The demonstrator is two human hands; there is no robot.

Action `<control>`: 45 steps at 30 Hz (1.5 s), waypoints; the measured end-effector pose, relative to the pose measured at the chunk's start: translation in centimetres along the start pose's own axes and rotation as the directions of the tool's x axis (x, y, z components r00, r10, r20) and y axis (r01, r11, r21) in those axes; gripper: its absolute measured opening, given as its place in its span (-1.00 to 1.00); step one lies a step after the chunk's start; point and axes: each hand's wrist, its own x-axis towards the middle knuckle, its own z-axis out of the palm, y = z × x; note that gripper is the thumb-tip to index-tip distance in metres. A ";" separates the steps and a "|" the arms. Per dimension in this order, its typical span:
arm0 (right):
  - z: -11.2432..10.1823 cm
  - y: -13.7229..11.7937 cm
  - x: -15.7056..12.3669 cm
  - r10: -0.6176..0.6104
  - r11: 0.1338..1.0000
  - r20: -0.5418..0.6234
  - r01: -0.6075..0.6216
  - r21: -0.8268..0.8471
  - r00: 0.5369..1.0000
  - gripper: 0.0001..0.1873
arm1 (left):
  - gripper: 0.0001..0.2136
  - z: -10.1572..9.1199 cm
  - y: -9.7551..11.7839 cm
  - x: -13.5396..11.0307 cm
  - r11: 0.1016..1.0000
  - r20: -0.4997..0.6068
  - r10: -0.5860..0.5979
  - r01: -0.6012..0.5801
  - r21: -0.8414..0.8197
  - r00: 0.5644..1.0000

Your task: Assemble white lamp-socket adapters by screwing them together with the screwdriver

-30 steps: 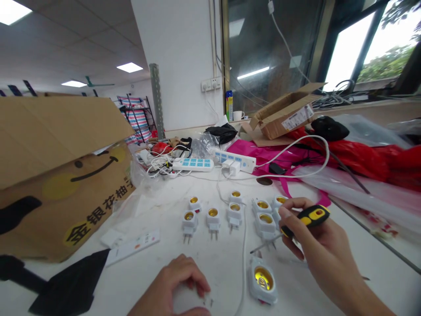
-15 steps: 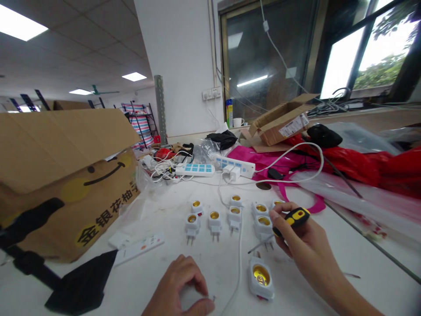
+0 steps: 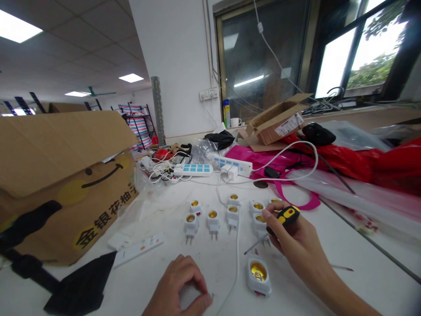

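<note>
Screwdriver (image 3: 283, 218) raised in right hand (image 3: 296, 241)

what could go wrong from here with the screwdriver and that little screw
The tiny screw by the left hand could roll away and get lost on the white table. The screwdriver in the right hand has its shaft right beside the lamp-socket adapters, so it might knock them out of place.

The white table (image 3: 217, 267) carries rows of white lamp-socket plug adapters (image 3: 213, 221) mid-surface, a single socket adapter (image 3: 258, 274) nearer, a large printed cardboard box (image 3: 66, 210) at left, a black plastic sheet (image 3: 82, 285) near left, and white power strips (image 3: 193, 170) toward the far side.
</note>
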 end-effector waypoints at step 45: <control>-0.2 -1.1 0.5 -0.032 0.999 -0.081 0.034 0.028 0.996 -0.45 | -0.91 3.7 5.5 10.8 0.832 -0.226 -0.018 -0.110 -0.543 0.974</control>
